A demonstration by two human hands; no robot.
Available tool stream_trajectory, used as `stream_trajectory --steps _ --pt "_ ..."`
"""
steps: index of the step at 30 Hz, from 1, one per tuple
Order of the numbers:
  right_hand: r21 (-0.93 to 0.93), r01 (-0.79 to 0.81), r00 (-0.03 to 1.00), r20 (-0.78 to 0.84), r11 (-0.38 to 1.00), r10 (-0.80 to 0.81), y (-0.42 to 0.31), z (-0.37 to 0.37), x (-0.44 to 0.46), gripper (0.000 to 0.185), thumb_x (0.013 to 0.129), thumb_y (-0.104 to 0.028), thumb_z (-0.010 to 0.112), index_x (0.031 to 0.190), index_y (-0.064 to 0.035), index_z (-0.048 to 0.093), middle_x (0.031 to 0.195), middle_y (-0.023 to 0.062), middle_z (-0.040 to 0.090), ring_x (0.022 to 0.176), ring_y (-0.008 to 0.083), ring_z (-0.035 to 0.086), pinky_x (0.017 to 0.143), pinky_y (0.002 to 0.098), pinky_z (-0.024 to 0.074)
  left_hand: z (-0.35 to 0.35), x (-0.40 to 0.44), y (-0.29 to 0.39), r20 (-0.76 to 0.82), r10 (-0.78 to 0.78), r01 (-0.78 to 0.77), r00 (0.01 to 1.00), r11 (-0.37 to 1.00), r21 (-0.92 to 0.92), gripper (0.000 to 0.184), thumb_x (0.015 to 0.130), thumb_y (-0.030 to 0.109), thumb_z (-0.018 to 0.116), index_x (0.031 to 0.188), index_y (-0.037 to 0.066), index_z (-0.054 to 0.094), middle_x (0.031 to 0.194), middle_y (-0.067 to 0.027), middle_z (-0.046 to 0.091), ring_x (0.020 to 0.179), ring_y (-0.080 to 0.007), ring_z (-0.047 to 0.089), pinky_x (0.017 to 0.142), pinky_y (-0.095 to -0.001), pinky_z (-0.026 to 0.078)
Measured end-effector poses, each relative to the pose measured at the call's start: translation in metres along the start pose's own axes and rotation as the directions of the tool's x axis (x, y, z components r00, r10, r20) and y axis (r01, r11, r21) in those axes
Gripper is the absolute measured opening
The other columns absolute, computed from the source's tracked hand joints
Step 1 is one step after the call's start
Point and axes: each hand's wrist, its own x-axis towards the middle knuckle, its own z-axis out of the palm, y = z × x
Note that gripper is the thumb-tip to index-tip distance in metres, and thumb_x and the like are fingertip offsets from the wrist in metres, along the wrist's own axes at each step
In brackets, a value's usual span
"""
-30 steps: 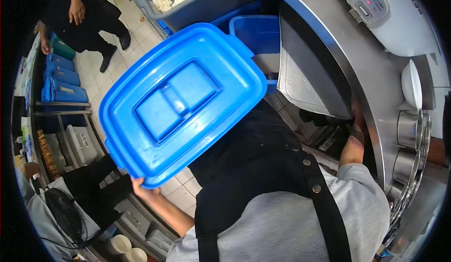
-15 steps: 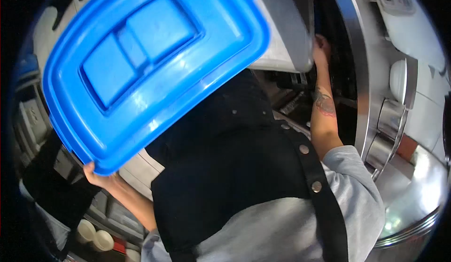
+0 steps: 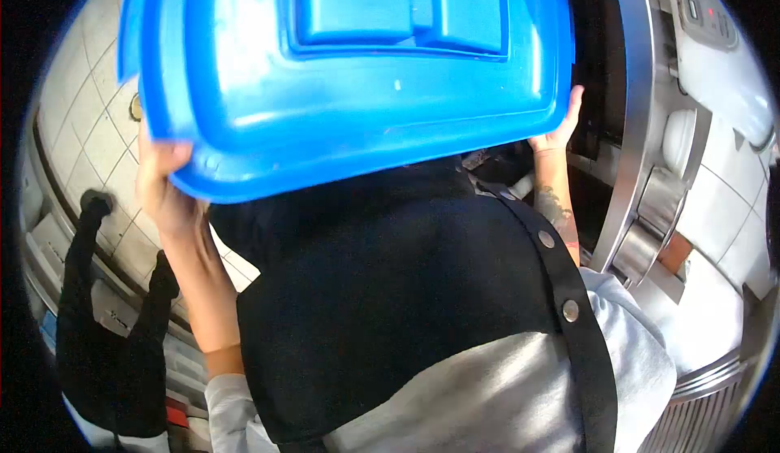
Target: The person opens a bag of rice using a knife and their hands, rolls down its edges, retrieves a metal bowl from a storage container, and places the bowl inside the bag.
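Note:
A large blue plastic lid with raised rectangular panels fills the upper middle of the head view, in front of my black apron. My left hand grips its near left corner, thumb on top and the other fingers along the side. At the near right corner, my right hand holds the edge, partly hidden under the lid. Whatever lies beneath the lid is covered by it.
On the right runs a steel counter edge, with a white appliance showing a red light, a white bowl and metal containers beyond. Another person in dark trousers stands at left on the tiled floor.
The lid has turned and shifted right, now lying nearer level across my front. My left hand has moved up with it. My right hand has come from beside the grey-white bin to the lid's corner.

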Motion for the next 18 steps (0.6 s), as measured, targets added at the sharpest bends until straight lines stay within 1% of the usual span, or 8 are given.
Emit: stream_trajectory --steps 3,4,7,9,12,14,15,18 --pt "-0.146 0.092 0.996 0.008 0.985 -0.092 -0.016 -0.057 -0.008 0.056 0.074 -0.024 0.059 0.124 -0.0015 0.046 0.119 0.0166 0.053 0.11 0.0337 0.05 0.096 0.0486 0.0382 0.059 0.046 -0.013 0.271 -0.169 0.173 0.948 0.985 0.011 0.048 0.08 0.022 0.057 0.118 -0.003 0.046 0.11 -0.0132 0.056 0.098 -0.0228 0.056 0.091 -0.0369 0.043" --pt "0.007 0.126 0.987 -0.098 0.992 -0.125 -0.019 -0.062 -0.01 0.058 0.063 -0.01 0.056 0.119 0.0012 0.049 0.118 0.0182 0.054 0.108 0.0358 0.051 0.096 0.0494 0.039 0.078 0.063 -0.021 0.37 -0.224 0.236 0.902 0.972 0.015 0.044 0.082 0.025 0.057 0.117 -0.001 0.047 0.109 -0.0112 0.057 0.097 -0.0213 0.056 0.09 -0.0365 0.043" --pt "0.191 0.239 0.954 -0.229 0.952 -0.194 -0.03 -0.119 -0.014 0.054 0.063 -0.011 0.057 0.115 0.0028 0.051 0.114 0.0185 0.056 0.104 0.0364 0.053 0.094 0.0504 0.0409 0.145 0.093 -0.065 0.556 -0.199 0.327 0.807 0.935 -0.14 0.04 0.087 0.03 0.054 0.117 0.004 0.052 0.104 -0.0058 0.06 0.094 -0.0167 0.058 0.087 -0.0315 0.045" --pt "0.229 0.396 0.906 -0.253 0.889 -0.338 -0.032 -0.146 -0.018 0.054 0.063 -0.011 0.057 0.114 0.0044 0.05 0.114 0.0212 0.055 0.105 0.0388 0.052 0.09 0.0518 0.044 0.191 0.092 -0.067 0.749 -0.216 0.294 0.627 0.955 0.03 0.076 0.078 0.041 0.063 0.136 0.003 0.031 0.131 -0.0186 0.042 0.114 -0.0236 0.046 0.101 -0.0359 0.035" --pt "0.415 0.512 0.858 -0.284 0.752 -0.427 -0.053 -0.219 -0.014 0.069 0.059 -0.012 0.056 0.123 0.008 0.04 0.124 0.0289 0.044 0.112 0.0501 0.043 0.086 0.0536 0.0476 0.226 0.088 -0.092 0.836 -0.25 0.161 0.489 0.968 0.195 0.077 0.079 0.043 0.062 0.136 0.003 0.03 0.133 -0.0127 0.042 0.114 -0.022 0.046 0.099 -0.0364 0.037" --pt "0.264 0.679 0.704 -0.498 0.685 -0.506 -0.066 -0.227 -0.019 0.074 0.06 -0.013 0.054 0.128 0.0081 0.034 0.127 0.0298 0.039 0.115 0.0525 0.039 0.088 0.0535 0.047 0.218 0.083 -0.09 0.878 -0.333 0.084 0.343 0.942 0.324 0.062 0.083 0.041 0.056 0.131 0.008 0.036 0.124 -0.0077 0.046 0.107 -0.0166 0.049 0.093 -0.0314 0.04" --pt "0.203 0.718 0.629 -0.599 0.665 -0.496 -0.072 -0.232 -0.026 0.075 0.06 -0.014 0.053 0.129 0.0082 0.033 0.128 0.0297 0.039 0.116 0.0522 0.038 0.088 0.0538 0.0464 0.214 0.068 -0.102 0.848 -0.27 0.055 0.455 0.96 0.276 0.041 0.089 0.033 0.051 0.121 0.007 0.051 0.107 -0.0055 0.06 0.094 -0.0139 0.057 0.086 -0.0274 0.043" --pt "-0.108 0.757 0.497 -0.544 0.644 -0.676 -0.08 -0.227 -0.036 0.07 0.063 -0.015 0.05 0.127 0.0085 0.036 0.127 0.0292 0.041 0.118 0.0466 0.04 0.09 0.0513 0.0467 0.193 0.07 -0.112 0.818 -0.341 0.068 0.463 0.934 0.351 0.044 0.09 0.034 0.048 0.124 0.008 0.05 0.109 -0.005 0.059 0.094 -0.0115 0.056 0.086 -0.0252 0.042"
